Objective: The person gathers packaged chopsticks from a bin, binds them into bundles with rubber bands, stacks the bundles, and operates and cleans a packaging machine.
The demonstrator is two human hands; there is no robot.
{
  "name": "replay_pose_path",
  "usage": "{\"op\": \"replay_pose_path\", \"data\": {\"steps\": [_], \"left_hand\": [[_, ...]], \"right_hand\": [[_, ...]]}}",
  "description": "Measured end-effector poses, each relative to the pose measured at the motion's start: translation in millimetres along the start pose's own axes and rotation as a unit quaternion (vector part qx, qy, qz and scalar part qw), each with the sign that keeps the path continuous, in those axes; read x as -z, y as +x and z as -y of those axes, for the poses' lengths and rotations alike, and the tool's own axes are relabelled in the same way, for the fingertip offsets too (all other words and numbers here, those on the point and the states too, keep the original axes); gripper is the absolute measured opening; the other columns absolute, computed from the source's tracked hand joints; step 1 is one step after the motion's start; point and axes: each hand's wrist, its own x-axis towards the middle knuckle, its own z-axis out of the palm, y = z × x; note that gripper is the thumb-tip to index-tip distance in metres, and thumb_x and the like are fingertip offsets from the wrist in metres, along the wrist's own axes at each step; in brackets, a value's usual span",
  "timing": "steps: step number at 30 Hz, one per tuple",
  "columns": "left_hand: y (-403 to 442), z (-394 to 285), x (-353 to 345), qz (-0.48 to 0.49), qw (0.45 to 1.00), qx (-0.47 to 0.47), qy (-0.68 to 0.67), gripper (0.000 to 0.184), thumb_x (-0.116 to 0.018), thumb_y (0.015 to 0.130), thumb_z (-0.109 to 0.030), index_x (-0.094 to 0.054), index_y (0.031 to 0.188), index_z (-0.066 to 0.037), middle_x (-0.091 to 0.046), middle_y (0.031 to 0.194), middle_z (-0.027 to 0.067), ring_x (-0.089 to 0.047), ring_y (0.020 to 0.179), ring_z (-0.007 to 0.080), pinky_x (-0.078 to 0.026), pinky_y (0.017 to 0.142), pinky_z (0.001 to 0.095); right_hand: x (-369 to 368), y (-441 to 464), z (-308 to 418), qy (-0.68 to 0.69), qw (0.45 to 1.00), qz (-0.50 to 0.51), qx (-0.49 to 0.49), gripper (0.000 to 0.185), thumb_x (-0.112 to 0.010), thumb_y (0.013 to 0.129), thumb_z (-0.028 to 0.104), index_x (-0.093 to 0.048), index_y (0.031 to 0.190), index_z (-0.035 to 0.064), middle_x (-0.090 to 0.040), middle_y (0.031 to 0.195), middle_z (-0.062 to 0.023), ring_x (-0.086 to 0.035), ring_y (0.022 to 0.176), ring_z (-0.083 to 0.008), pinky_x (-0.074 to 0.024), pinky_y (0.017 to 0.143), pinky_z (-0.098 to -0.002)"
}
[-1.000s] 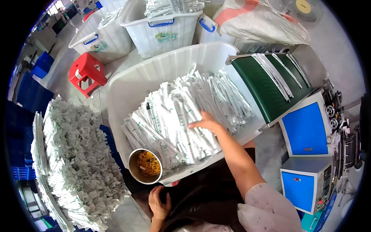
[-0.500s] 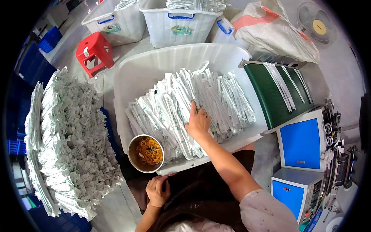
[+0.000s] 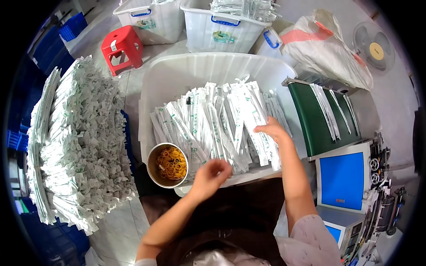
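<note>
A big white tub (image 3: pixel 166 73) holds many long, thin white paper-wrapped packets (image 3: pixel 213 128) with green print. My right hand (image 3: pixel 274 130) is at the right of the pile, thumb and fingers round a bundle of packets (image 3: pixel 253 111); part of its fingers is hidden behind them. My left hand (image 3: pixel 211 178) hovers over the tub's near edge, its fingers curled and slightly blurred; what it holds, if anything, does not show. A round metal cup (image 3: pixel 151 167) with yellow rubber bands (image 3: pixel 172 164) stands at the tub's near left corner.
A tall stack of packets (image 3: pixel 84 146) stands at the left, a red stool (image 3: pixel 122 48) behind it. Lidless white bins (image 3: pixel 226 33) and a woven sack (image 3: pixel 324 48) are at the back. On the right, a green conveyor (image 3: pixel 310 119) carries packets above blue-fronted machine boxes (image 3: pixel 341 179).
My right hand has moved right across the pile and taken hold of a bundle. My left hand has risen from my lap to the tub's near edge. The view has shifted.
</note>
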Motion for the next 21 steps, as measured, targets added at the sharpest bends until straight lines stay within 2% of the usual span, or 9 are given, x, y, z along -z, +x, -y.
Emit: {"op": "replay_pose_path", "data": {"steps": [3, 6, 7, 9, 11, 13, 17, 18, 21], "left_hand": [[103.8, 35.4, -15.6, -0.062, 0.988, -0.076, 0.121, 0.068, -0.074, 0.065, -0.042, -0.049, 0.103, 0.009, -0.057, 0.088, 0.0152, -0.056, 0.077, 0.0184, -0.047, 0.069, 0.0293], [157.9, 28.4, -35.2, -0.121, 0.966, 0.056, 0.222, 0.083, -0.079, 0.054, -0.049, -0.047, 0.102, 0.011, -0.057, 0.092, 0.0178, -0.057, 0.082, 0.0222, -0.047, 0.071, 0.0313], [162.0, 24.9, -37.0, -0.13, 0.984, 0.05, 0.114, 0.074, -0.079, 0.057, -0.042, -0.048, 0.101, 0.009, -0.058, 0.091, 0.0161, -0.057, 0.08, 0.0218, -0.047, 0.068, 0.0314], [163.4, 16.0, -32.3, -0.145, 0.983, 0.042, -0.104, 0.057, -0.078, 0.063, -0.03, -0.051, 0.098, 0.006, -0.059, 0.088, 0.0128, -0.058, 0.075, 0.0209, -0.048, 0.064, 0.0315], [159.2, 31.0, -2.4, -0.081, 0.958, 0.09, -0.26, 0.036, -0.071, 0.068, -0.013, -0.053, 0.096, 0.0, -0.059, 0.083, 0.0099, -0.058, 0.069, 0.0212, -0.05, 0.06, 0.0331], [147.0, 37.7, 13.4, -0.094, 0.925, 0.076, -0.361, 0.034, -0.067, 0.068, -0.009, -0.052, 0.097, 0.002, -0.058, 0.082, 0.0109, -0.059, 0.068, 0.0229, -0.052, 0.062, 0.0346], [110.5, 19.7, 27.6, -0.13, 0.913, 0.067, -0.381, 0.034, -0.063, 0.068, -0.007, -0.052, 0.099, 0.004, -0.058, 0.082, 0.0117, -0.059, 0.07, 0.024, -0.052, 0.064, 0.0352], [101.5, 13.9, 27.0, -0.117, 0.904, 0.068, -0.405, 0.035, -0.063, 0.068, -0.007, -0.052, 0.099, 0.004, -0.058, 0.083, 0.0122, -0.059, 0.072, 0.0241, -0.052, 0.065, 0.0356], [76.8, -22.6, 17.2, -0.092, 0.934, -0.012, -0.344, 0.016, -0.058, 0.071, -0.014, -0.059, 0.079, -0.001, -0.06, 0.073, 0.0094, -0.058, 0.065, 0.0195, -0.051, 0.058, 0.0334]], "right_hand": [[2.6, -5.5, -18.0, 0.017, 0.998, -0.029, 0.06, 0.051, -0.07, 0.057, 0.003, -0.055, 0.105, -0.0013, -0.062, 0.093, -0.0107, -0.059, 0.085, -0.021, -0.0465, 0.075, -0.0298], [-34.3, -33.2, 0.0, -0.226, 0.962, -0.155, 0.01, 0.077, -0.076, 0.053, 0.016, -0.042, 0.12, 0.0026, -0.059, 0.099, -0.016, -0.059, 0.089, -0.0281, -0.0472, 0.076, -0.0339], [-48.6, -46.1, 11.5, -0.298, 0.947, -0.115, 0.037, 0.086, -0.077, 0.053, 0.02, -0.034, 0.125, 0.002, -0.058, 0.099, -0.0185, -0.058, 0.089, -0.0308, -0.0471, 0.074, -0.0381], [-92.3, -58.8, 1.0, -0.357, 0.891, -0.216, 0.178, 0.084, -0.072, 0.059, 0.018, -0.028, 0.128, -0.0004, -0.055, 0.088, -0.0193, -0.056, 0.08, -0.034, -0.0457, 0.069, -0.0429], [-113.9, -62.7, -11.8, -0.366, 0.875, -0.219, 0.231, 0.079, -0.07, 0.06, 0.016, -0.031, 0.128, 0.0016, -0.051, 0.099, -0.0193, -0.05, 0.091, -0.0338, -0.0406, 0.079, -0.0406], [-121.0, -69.0, -9.2, -0.369, 0.879, -0.171, 0.249, 0.077, -0.071, 0.064, 0.022, -0.032, 0.128, 0.002, -0.05, 0.104, -0.0176, -0.048, 0.1, -0.0335, -0.0385, 0.084, -0.0412], [-88.5, -74.4, 20.1, -0.221, 0.899, -0.065, 0.371, 0.068, -0.066, 0.076, 0.03, -0.034, 0.128, 0.0005, -0.05, 0.11, -0.017, -0.047, 0.105, -0.0302, -0.0374, 0.088, -0.0386], [-93.3, -71.9, 13.9, -0.091, 0.953, 0.02, 0.288, 0.062, -0.06, 0.081, 0.033, -0.035, 0.127, -0.0004, -0.05, 0.113, -0.0175, -0.048, 0.106, -0.0271, -0.0375, 0.088, -0.0357], [-115.7, -83.1, 18.5, -0.063, 0.934, -0.071, 0.343, 0.041, -0.05, 0.089, 0.031, -0.05, 0.109, -0.0037, -0.06, 0.088, -0.0165, -0.059, 0.077, -0.0186, -0.0445, 0.069, -0.028]]}}
